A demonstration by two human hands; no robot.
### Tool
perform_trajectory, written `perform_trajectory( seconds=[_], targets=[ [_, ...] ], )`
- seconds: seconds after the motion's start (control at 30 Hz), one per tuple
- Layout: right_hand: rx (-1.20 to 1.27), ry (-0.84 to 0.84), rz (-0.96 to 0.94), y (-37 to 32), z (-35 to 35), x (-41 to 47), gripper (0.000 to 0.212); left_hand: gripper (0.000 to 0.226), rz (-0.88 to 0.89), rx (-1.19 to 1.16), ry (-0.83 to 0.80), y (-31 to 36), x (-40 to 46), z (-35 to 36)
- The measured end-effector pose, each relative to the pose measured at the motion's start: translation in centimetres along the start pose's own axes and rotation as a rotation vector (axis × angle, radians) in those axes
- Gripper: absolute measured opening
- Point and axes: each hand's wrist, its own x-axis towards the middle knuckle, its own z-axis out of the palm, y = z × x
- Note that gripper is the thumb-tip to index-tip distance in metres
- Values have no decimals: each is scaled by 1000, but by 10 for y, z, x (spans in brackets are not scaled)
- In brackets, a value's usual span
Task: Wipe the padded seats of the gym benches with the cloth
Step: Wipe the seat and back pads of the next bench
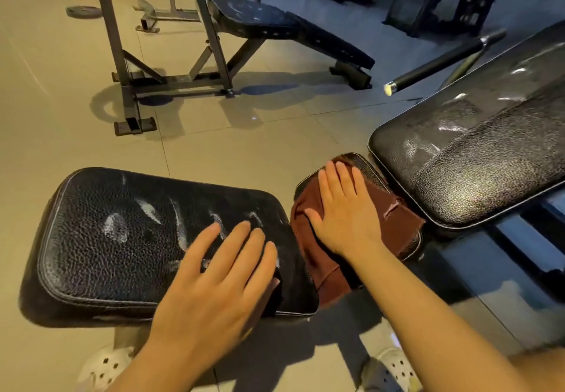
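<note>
Looking down through the head camera, I see my right hand (345, 211) pressed flat, fingers straight and spread, on a reddish-brown cloth (394, 217). The cloth is crumpled, with a small tear near its right side, and drapes over a small black padded seat (363, 162) so that only the seat's far edge shows. My left hand (220, 272) lies open, palm down, on the wider black pad (122, 238) just beside it, whose pebbled leather carries whitish smears. A longer pad (477, 147) at right shows similar streaks.
</note>
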Motion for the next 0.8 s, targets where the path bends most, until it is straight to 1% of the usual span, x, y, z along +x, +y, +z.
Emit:
perform_trajectory(
  seconds=[0.1,0.17,0.27,0.37,0.47,0.53,0.6,0.67,0.73,0.8],
  targets=[
    [35,46,-19,-22,13,-41,67,36,6,-7,8,-1,0,-1],
    [102,68,29,-28,18,-66,66,36,14,-7,13,-2,0,-3],
    [165,109,102,-15,17,-94,63,36,-5,-33,26,-2,1,-5],
    [138,188,180,8,9,-89,63,37,-34,-56,5,0,3,-5],
    [97,218,227,22,5,-51,67,38,-56,-53,-20,1,4,-5],
    [61,166,201,24,1,-24,71,37,-44,-34,-32,1,3,-3],
    [28,74,179,17,-1,-1,76,35,-30,-4,-35,0,3,-2],
    [-33,17,151,3,-2,12,80,39,-41,30,-48,1,3,-1],
    [-72,8,68,-12,0,11,75,48,-47,32,-76,0,3,-1],
    [-47,-12,-26,-20,4,-2,67,51,-50,19,-123,0,5,-2]
  ],
)
